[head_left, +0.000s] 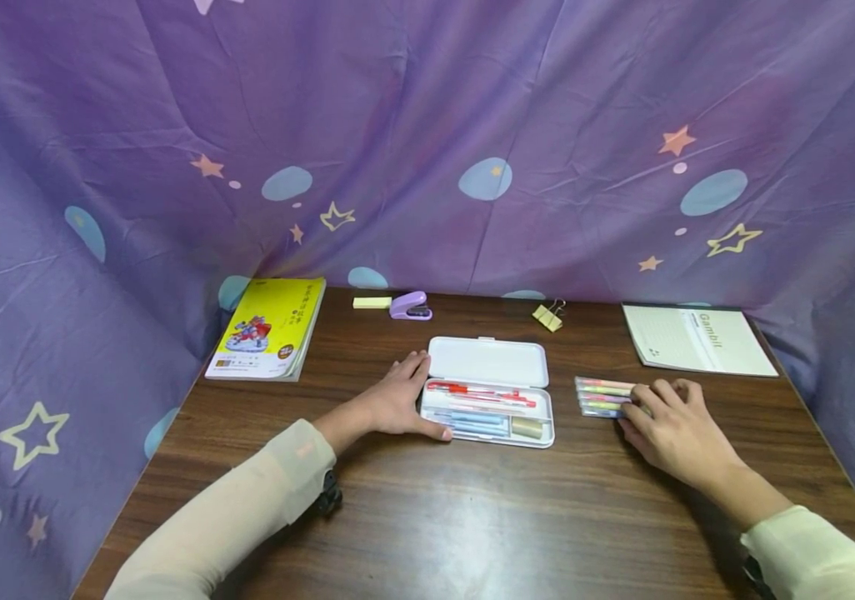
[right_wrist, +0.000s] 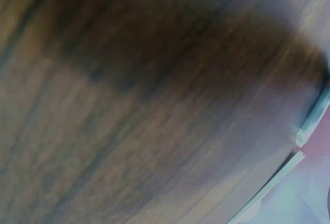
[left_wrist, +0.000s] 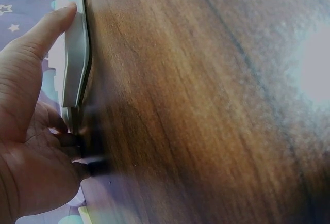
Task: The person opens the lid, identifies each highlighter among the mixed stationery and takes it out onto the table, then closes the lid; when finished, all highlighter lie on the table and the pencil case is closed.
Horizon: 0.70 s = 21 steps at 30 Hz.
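Observation:
A white pencil case [head_left: 487,364] lies unfolded on the wooden table, its lid tipped back. Inside are red pens [head_left: 483,393], pale blue pens [head_left: 468,422] and a tan block [head_left: 527,427]. My left hand [head_left: 397,400] rests at the case's left end, fingers extended along its side. In the left wrist view, the left thumb [left_wrist: 54,25] lies against the case's white edge [left_wrist: 77,59]. To the right of the case, my right hand [head_left: 671,429] pinches the right end of a flat row of coloured pens [head_left: 600,387]. The right wrist view does not show that hand.
Along the back stand a yellow book [head_left: 270,325], a yellow sticky-note pad [head_left: 372,303], a purple stapler [head_left: 410,306] and a yellow binder clip [head_left: 549,317]. A pale notebook [head_left: 697,342] lies at the back right. Purple patterned cloth [head_left: 427,142] hangs behind and beside the table [head_left: 412,517].

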{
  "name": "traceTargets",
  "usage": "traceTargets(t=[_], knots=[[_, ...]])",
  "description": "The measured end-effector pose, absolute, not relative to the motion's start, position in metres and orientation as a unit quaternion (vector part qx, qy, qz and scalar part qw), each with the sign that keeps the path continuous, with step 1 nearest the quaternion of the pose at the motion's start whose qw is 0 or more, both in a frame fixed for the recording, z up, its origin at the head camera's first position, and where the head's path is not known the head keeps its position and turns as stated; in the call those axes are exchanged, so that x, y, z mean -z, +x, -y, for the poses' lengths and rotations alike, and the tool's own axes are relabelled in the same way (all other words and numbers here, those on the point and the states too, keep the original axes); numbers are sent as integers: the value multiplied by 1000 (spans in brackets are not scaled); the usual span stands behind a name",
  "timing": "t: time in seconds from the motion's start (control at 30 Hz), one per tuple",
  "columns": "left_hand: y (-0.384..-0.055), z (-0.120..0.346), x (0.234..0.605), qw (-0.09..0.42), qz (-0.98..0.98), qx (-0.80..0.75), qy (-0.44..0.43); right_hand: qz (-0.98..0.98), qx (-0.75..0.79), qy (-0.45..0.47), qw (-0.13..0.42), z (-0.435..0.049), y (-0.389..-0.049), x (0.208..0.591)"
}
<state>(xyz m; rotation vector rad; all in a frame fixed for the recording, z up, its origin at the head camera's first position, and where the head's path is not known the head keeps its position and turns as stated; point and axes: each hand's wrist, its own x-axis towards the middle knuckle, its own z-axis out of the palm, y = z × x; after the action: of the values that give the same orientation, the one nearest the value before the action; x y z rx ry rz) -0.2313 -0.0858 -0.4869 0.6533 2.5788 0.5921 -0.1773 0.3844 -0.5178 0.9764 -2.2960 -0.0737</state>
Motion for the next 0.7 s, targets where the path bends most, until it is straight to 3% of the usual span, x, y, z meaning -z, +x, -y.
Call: traceTargets(t=[0.3,0.7], knots=[[-230,87,485,209,-925,-213,237,874,0,376,309,-357,-184,503],[-232,88,487,206,-925,-212,239,873,-52,428,230,-238,-192,484]])
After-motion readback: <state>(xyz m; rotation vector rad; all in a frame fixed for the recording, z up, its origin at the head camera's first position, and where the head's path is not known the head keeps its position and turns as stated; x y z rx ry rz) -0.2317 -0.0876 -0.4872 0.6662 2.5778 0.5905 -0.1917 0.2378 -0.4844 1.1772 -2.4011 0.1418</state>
